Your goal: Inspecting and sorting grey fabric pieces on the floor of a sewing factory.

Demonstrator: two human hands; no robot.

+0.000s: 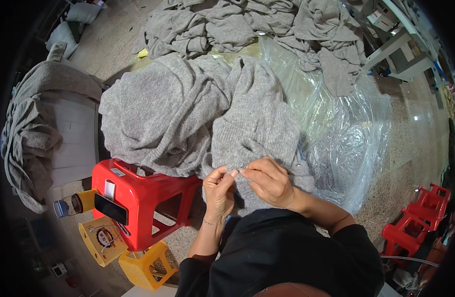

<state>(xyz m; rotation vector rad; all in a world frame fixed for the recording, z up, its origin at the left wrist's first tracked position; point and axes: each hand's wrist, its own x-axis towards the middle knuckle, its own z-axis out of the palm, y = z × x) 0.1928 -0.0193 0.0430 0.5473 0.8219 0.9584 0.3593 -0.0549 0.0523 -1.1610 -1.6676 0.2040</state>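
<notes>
A light grey knitted garment (257, 126) is spread over my lap and reaches away from me. My left hand (219, 192) is closed in a pinch, thumb and forefinger on the knit. Close beside it, my right hand (268, 181) also pinches, its fingertips almost meeting those of the left over the ribbed part. Any fine yarn or small tool between the fingertips is too small to make out. Against the garment's left side rests a large heap of grey knitwear (153, 109).
At left stands a red plastic stool (133, 185) carrying a black phone (111, 208), with a yellow box (102, 241) and a yellow stool (147, 265) nearby. Clear plastic sheeting (341, 143) covers floor at right; more grey knits (227, 27) lie beyond. Red stools (410, 225) stand far right.
</notes>
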